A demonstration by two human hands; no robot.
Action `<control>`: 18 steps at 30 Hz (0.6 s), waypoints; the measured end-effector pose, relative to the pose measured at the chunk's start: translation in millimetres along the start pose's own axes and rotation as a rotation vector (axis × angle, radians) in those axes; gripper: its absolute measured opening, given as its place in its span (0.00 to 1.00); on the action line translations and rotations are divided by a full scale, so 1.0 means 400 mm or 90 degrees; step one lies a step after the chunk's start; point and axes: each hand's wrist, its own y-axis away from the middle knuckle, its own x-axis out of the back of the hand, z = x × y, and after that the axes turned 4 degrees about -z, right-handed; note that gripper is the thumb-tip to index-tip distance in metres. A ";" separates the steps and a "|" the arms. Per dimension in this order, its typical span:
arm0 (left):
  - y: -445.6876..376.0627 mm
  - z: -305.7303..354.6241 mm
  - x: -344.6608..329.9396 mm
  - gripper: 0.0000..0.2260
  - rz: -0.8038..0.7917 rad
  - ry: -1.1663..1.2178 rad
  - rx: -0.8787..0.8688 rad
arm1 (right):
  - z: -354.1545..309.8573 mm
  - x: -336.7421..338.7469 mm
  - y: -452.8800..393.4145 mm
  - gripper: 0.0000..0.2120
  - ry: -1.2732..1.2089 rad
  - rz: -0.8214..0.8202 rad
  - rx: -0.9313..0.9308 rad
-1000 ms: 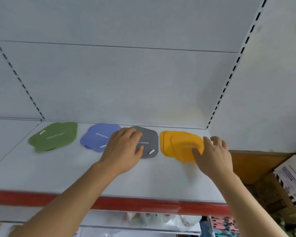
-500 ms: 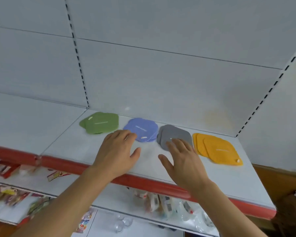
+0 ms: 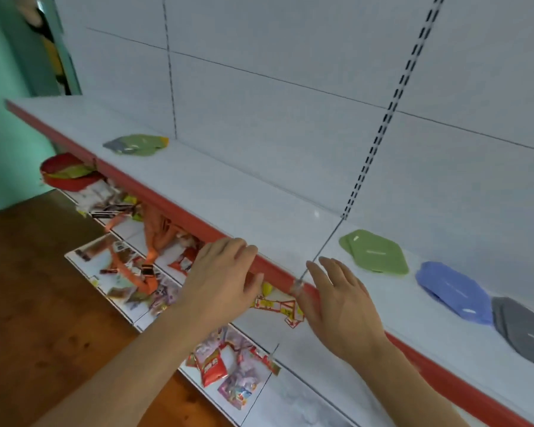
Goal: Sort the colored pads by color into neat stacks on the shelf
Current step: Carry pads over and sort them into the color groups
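On the white shelf (image 3: 259, 208), at the right, lie a green stack of pads (image 3: 375, 251), a blue stack (image 3: 453, 291) and a grey stack (image 3: 524, 328) in a row. Far down the shelf to the left sits a mixed pile of pads (image 3: 136, 144), green on top with grey and yellow edges showing. My left hand (image 3: 225, 272) hovers open over the shelf's red front edge. My right hand (image 3: 339, 294) is open above the same edge, left of the green stack. Both hands hold nothing.
The shelf's red front lip (image 3: 173, 208) runs diagonally across the view. Below it, a lower shelf (image 3: 290, 392) holds scattered snack packets (image 3: 216, 365) and orange lanyards (image 3: 151, 241). A slotted upright (image 3: 379, 131) divides the back panel. Wooden floor (image 3: 43, 303) lies at the lower left.
The view has swung left. Both hands have pulled back from the grey pads to the shelf's front edge, and the mixed pile far left has come into sight; the yellow stack is out of frame.
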 end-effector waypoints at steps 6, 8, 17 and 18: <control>0.003 -0.278 0.001 0.25 0.003 -0.015 0.094 | -0.206 -0.083 -0.244 0.31 0.007 -0.014 0.088; -0.016 -0.372 -0.002 0.25 -0.001 -0.034 0.115 | -0.268 -0.113 -0.330 0.32 -0.012 -0.006 0.100; -0.192 -0.748 0.039 0.25 -0.030 -0.095 0.190 | -0.482 -0.217 -0.710 0.30 -0.076 0.005 0.123; -0.208 -0.782 0.041 0.25 -0.036 -0.096 0.194 | -0.503 -0.225 -0.748 0.30 -0.076 -0.001 0.122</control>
